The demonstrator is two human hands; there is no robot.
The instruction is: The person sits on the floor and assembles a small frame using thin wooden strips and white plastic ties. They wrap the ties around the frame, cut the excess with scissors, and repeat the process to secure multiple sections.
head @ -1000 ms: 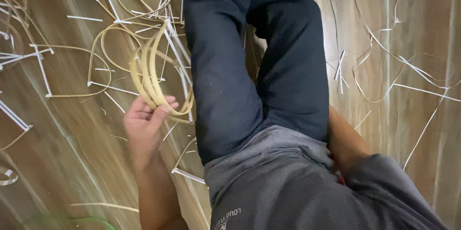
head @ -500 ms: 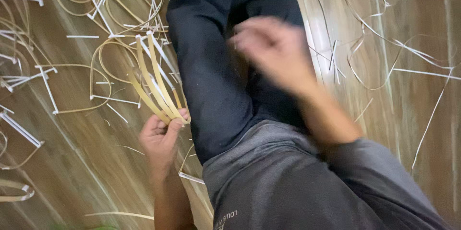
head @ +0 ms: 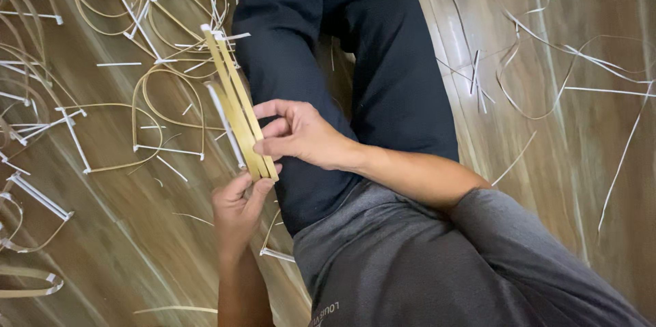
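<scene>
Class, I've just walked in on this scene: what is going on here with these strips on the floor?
A person sits on a wooden floor, legs in dark trousers. The left hand grips the lower end of a bundle of flat yellowish strips, and the right hand pinches the bundle partway up. Bent loops and loose white-tipped strips lie scattered on the floor.

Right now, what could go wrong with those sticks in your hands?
The left hand grips only the bottom end of the bamboo strips, so they might fan out or slip. The right hand pinches their thin edges, which could perhaps splinter a finger. Loose strips on the wooden floor might tangle.
</scene>
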